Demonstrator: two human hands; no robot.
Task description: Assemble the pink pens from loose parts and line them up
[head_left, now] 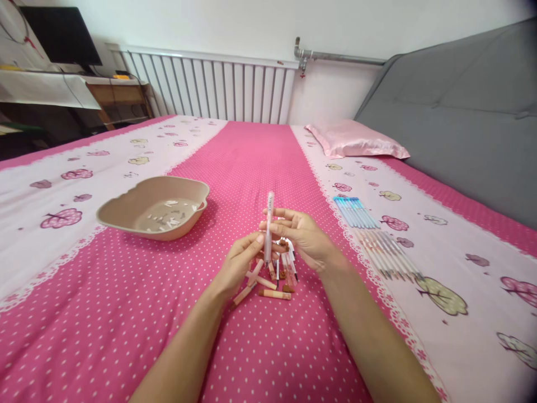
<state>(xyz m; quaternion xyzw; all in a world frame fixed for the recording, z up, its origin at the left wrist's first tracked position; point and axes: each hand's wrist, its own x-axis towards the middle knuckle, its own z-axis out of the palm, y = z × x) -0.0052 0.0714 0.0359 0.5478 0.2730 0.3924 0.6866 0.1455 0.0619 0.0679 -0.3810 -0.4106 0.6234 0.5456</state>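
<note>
A slim pen (269, 224) with a pinkish upper part and a clear lower barrel stands nearly upright between my hands. My left hand (245, 254) pinches its lower barrel between thumb and fingers. Higher up, my right hand (300, 232) grips the same pen with thumb and forefinger. Below them on the bed lies a loose pile of pen parts: peach-coloured caps (274, 294) with brown ends, and clear pieces (288, 267) with dark tips. My fingers hide some of the pile.
A beige plastic basin (163, 234) holding small white pieces sits to the left. On the right lie a row of blue-capped pens (356, 212) and a row of pale pens (388, 254). Farther back are a pink pillow (356, 139), a grey headboard (461, 112) and a radiator (210, 84).
</note>
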